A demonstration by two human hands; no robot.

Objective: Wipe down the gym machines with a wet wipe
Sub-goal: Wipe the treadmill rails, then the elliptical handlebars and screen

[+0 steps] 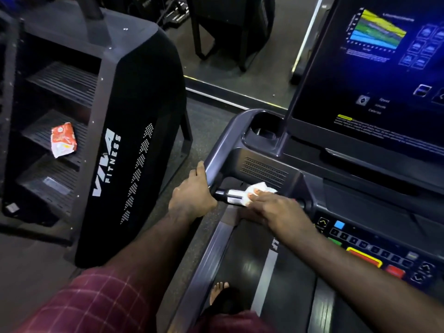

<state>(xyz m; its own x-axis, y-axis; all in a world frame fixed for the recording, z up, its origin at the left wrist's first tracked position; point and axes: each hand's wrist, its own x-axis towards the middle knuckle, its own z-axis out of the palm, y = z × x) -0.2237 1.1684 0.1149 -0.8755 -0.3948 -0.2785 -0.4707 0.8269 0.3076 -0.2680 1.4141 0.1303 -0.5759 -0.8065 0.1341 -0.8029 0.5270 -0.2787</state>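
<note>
I stand on a treadmill (262, 169) with a lit screen (374, 68) at the upper right. My right hand (276, 210) presses a white wet wipe (254, 192) around the short silver grip bar (228, 194) under the console. My left hand (192, 195) is closed around the treadmill's left handrail (211, 162), just left of that bar.
A black stair-climber machine (113, 145) stands at the left, close to the treadmill, with an orange-and-white wipes packet (63, 143) lying on one of its steps. The control panel (374, 248) with coloured buttons is at the lower right. My bare foot (218, 292) rests on the belt.
</note>
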